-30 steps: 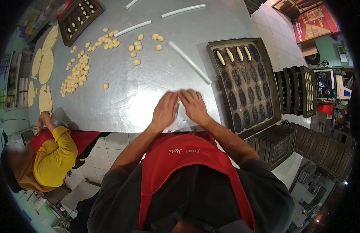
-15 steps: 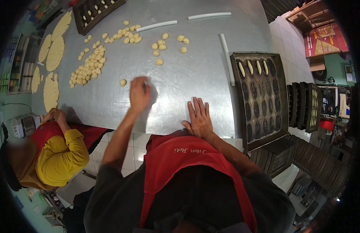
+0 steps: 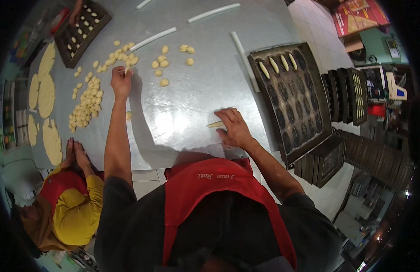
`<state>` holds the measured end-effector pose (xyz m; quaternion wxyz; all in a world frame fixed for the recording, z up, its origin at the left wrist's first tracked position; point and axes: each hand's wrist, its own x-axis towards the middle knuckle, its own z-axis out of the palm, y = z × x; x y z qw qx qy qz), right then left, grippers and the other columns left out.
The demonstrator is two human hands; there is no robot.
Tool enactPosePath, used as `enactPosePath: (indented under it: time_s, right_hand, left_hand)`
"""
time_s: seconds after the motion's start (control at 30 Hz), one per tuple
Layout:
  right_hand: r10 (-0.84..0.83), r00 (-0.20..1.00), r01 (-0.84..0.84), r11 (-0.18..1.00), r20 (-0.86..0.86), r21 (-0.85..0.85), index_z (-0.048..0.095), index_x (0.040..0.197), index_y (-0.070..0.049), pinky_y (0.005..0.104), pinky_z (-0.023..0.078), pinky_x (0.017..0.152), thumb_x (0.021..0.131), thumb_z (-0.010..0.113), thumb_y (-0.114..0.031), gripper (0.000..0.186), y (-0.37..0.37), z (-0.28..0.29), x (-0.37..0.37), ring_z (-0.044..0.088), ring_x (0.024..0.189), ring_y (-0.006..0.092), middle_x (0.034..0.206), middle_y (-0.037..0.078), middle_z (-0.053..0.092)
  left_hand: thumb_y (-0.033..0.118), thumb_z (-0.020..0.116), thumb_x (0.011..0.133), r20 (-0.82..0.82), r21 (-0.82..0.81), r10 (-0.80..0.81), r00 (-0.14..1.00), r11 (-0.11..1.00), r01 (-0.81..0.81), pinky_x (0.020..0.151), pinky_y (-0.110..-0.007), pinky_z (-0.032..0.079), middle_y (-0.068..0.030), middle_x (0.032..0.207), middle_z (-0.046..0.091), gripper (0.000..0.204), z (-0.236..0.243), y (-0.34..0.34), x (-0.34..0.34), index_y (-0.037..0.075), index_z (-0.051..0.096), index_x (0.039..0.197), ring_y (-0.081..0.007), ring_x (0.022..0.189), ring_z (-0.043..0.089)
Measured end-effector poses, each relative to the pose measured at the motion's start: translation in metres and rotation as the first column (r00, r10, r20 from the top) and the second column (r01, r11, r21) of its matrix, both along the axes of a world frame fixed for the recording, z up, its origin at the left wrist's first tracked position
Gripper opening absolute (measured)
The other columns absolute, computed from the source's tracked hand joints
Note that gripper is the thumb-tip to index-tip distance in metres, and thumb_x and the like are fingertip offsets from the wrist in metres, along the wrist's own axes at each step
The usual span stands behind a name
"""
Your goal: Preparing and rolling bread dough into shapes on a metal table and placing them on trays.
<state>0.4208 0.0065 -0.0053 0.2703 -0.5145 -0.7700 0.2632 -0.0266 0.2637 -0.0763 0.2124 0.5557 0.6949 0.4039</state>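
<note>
My left hand (image 3: 121, 82) reaches out over the table at the edge of a group of pale dough balls (image 3: 124, 56). Its fingers are pinched together on a dough ball that shows only in part at the fingertips. Close to the table's near edge, my right hand (image 3: 235, 128) has its fingers curled round a short rolled dough stick (image 3: 213, 124), whose pointed end sticks out to the left. Beside my left forearm lies a single dough ball (image 3: 128, 115). A larger heap of dough balls (image 3: 86, 104) is farther left, and a few more (image 3: 162, 61) lie mid-table.
At the right stands a dark moulded tray (image 3: 289, 97) with several dough sticks in its top row. White rods (image 3: 244, 59) lie on the metal table (image 3: 196, 90). Flattened dough sheets (image 3: 46, 95) line the left side. A co-worker's hands (image 3: 76, 154) are at the left; another hand (image 3: 75, 16) is over the far tray (image 3: 81, 34).
My left hand has moved away and left to the dough balls. My right hand, flat before, is now curled round a dough stick. The whole view has shifted.
</note>
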Motion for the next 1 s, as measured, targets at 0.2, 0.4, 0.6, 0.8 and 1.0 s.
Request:
enactPosePath:
  time_s: [0.2,0.4,0.6,0.8,1.0]
  right_hand:
    - [-0.198,0.970,0.220,0.961,-0.140,0.165,0.080,0.110,-0.006,0.0456,0.060,0.089,0.091,0.084,-0.008,0.019,0.048,0.007,0.069,0.075,0.097,0.0319,0.105,0.012,0.077]
    - [-0.510,0.450,0.790,0.609,-0.733,0.062,0.074,0.117,-0.003,0.0352,0.062,0.076,0.101,0.080,-0.010,0.019,0.168,0.082,0.228,0.072,0.090,0.0158,0.109,0.008,0.077]
    - [-0.761,0.563,0.562,0.638,0.321,0.527,0.072,0.113,-0.001,0.0515,0.060,0.086,0.091,0.079,-0.011,0.025,0.182,-0.029,0.383,0.072,0.094,0.0437,0.118,0.021,0.074]
    - [-0.319,0.948,0.310,0.932,0.021,0.190,0.067,0.128,0.004,0.0522,0.055,0.103,0.096,0.070,-0.008,0.034,0.156,-0.006,0.099,0.065,0.123,0.0470,0.128,0.028,0.069]
    - [-0.495,0.780,0.375,0.860,0.384,0.347,0.062,0.139,0.001,0.0515,0.055,0.100,0.097,0.073,-0.011,0.044,0.143,-0.058,0.058,0.065,0.115,0.0429,0.134,0.025,0.067]
  left_hand:
    - [0.009,0.076,0.104,0.433,-0.072,-0.201,0.879,0.964,0.256,0.089,-0.029,0.054,-0.0032,0.104,0.071,0.027,0.006,-0.162,0.061,0.000,0.066,0.127,-0.0118,0.093,0.066]
    - [0.003,0.071,0.106,0.423,-0.267,-0.025,0.906,0.952,0.150,0.090,-0.028,0.054,-0.0034,0.107,0.074,0.035,0.056,-0.279,0.114,0.003,0.060,0.140,-0.0119,0.097,0.068]
    - [0.007,0.069,0.108,0.432,-0.313,-0.006,0.902,0.937,0.156,0.088,-0.030,0.056,-0.0051,0.111,0.077,0.018,0.045,-0.290,0.157,0.002,0.073,0.124,-0.0136,0.098,0.070]
    - [-0.001,0.074,0.101,0.515,-0.173,-0.186,0.837,0.933,0.314,0.089,-0.032,0.060,-0.0088,0.114,0.074,0.030,0.040,-0.261,0.255,0.004,0.071,0.130,-0.0172,0.101,0.073]
    - [0.011,0.075,0.097,-0.404,-0.061,-0.535,0.742,0.825,0.561,0.100,-0.049,0.056,-0.0160,0.143,0.068,0.034,0.048,-0.265,0.281,0.005,0.076,0.130,-0.0377,0.121,0.066]
